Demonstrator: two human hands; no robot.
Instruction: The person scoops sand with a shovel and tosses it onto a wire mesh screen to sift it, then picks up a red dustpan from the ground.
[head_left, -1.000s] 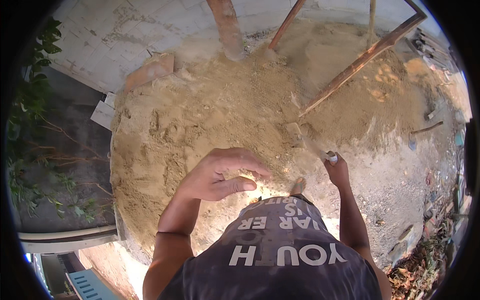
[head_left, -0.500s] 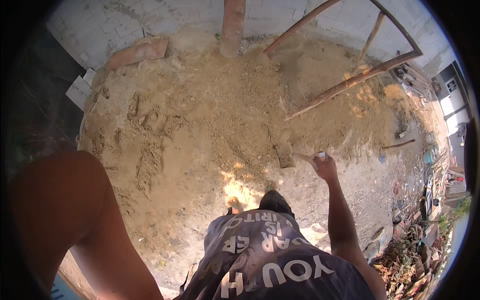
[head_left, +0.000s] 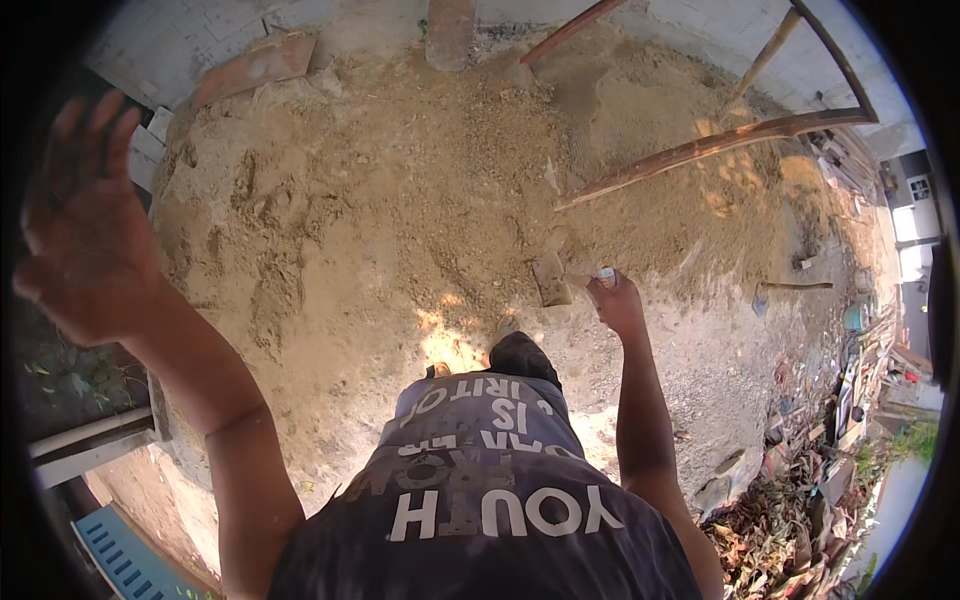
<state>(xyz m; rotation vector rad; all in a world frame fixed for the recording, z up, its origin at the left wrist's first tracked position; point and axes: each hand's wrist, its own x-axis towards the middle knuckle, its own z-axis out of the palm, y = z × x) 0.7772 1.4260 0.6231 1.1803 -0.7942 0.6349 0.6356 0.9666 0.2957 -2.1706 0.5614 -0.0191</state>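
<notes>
Sand (head_left: 400, 200) filled the ground ahead, hemmed by a wall (head_left: 650, 30) and leaning poles (head_left: 700, 150). The right hand (head_left: 615, 300) gripped a trowel (head_left: 553, 280), its blade low at the pile's near edge. The left hand (head_left: 85, 230) hung raised, fingers spread, holding nothing.

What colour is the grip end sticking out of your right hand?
White or pale grey: the grip end shows just above the right hand, over the sand pile, in the head view.
</notes>
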